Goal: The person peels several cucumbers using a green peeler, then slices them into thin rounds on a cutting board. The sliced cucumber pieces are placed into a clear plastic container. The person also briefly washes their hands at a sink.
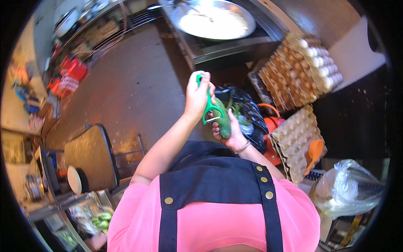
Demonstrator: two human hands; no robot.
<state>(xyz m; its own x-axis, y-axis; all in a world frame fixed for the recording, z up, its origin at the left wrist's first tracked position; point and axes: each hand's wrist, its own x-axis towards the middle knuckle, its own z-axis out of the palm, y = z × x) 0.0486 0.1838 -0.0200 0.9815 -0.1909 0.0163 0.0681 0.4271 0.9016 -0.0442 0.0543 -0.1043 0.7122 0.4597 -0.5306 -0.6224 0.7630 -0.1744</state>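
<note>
A green Y-shaped peeler is held in my left hand, its handle upward and its blade against or just over the side of a cucumber. The cucumber is still dark green over most of the skin I can see. My right hand cups the cucumber from below and beside it, fingers and thumb on either side. Just past my right hand sits an open black plastic bag, with green peel strips and some clear plastic in it.
A wide metal pan of white contents rests on the stove ahead. Stacked trays of eggs stand at right, near an egg tray bearing an orange scoop. A clear plastic bag lies lower right; a chair stands left.
</note>
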